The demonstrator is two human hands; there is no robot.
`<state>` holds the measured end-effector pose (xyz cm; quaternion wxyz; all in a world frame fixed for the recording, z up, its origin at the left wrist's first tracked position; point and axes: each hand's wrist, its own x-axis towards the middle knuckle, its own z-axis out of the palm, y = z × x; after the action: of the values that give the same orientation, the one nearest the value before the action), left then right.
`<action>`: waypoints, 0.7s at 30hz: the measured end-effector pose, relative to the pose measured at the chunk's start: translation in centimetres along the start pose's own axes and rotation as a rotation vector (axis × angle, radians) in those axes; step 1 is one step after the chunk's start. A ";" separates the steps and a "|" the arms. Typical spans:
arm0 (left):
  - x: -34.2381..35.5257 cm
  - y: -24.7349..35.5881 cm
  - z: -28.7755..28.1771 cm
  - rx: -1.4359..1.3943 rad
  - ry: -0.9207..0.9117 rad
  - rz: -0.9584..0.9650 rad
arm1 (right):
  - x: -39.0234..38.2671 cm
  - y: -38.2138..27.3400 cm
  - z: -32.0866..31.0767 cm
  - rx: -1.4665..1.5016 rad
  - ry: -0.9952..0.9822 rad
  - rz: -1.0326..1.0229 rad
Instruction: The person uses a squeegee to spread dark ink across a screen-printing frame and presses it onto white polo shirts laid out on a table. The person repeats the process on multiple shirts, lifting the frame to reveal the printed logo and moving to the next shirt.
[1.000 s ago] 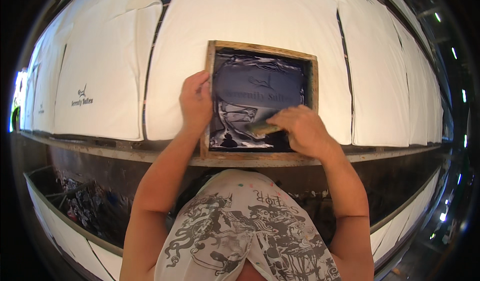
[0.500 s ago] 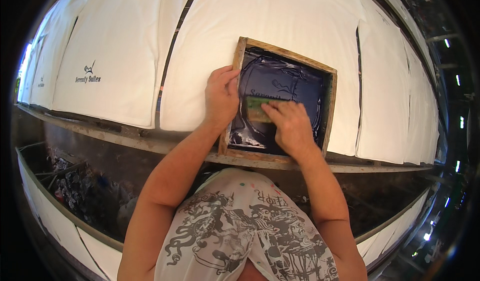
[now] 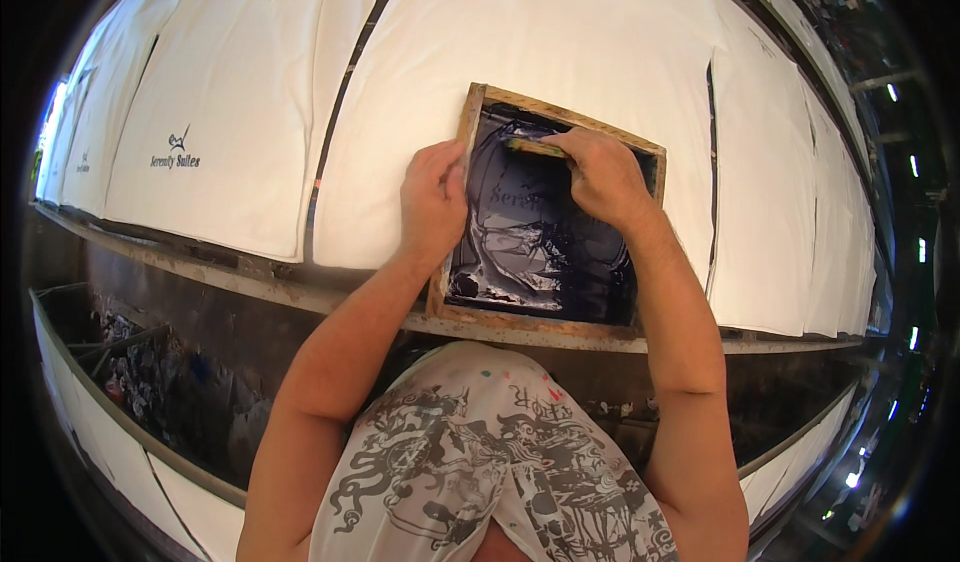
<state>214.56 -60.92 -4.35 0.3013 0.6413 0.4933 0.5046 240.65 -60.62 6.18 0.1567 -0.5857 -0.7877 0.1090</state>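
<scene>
My left hand (image 3: pixel 430 202) grips the left side of a wooden screen frame (image 3: pixel 565 118) that lies on white fabric (image 3: pixel 410 62). Inside the frame is a pool of dark, glossy ink (image 3: pixel 570 262), with a faint design showing through the mesh. My right hand (image 3: pixel 605 182) holds a yellowish-green squeegee (image 3: pixel 530 148) near the far inner end of the frame, its fingers bent over the blade's top. The lower part of the blade is in ink or shadow and hard to make out.
White fabric pieces lie in a row along the table, to the left (image 3: pixel 210 82) and right (image 3: pixel 760 192); one on the left bears a dark printed logo. A metal table edge (image 3: pixel 240 280) runs in front of me, with a lower rack of white pieces (image 3: pixel 120 442) below.
My right hand and the squeegee have moved from the near and middle part of the screen to its far end. The view has turned slightly; my left hand stays on the frame.
</scene>
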 end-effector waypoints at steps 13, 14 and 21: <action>0.2 0.4 -0.7 0.165 -0.016 0.058 | -4.6 4.4 -1.3 0.080 -0.162 -0.426; 0.1 0.4 -0.6 0.142 -0.017 0.033 | -5.5 5.1 -1.8 0.078 -0.174 -0.409; 0.0 0.2 -0.6 0.111 -0.021 0.006 | -11.8 4.2 -2.8 0.048 -0.097 -0.195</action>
<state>214.08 -61.04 -4.03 0.2690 0.6638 0.5154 0.4706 248.57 -70.77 5.89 0.1424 -0.4963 -0.8448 0.1402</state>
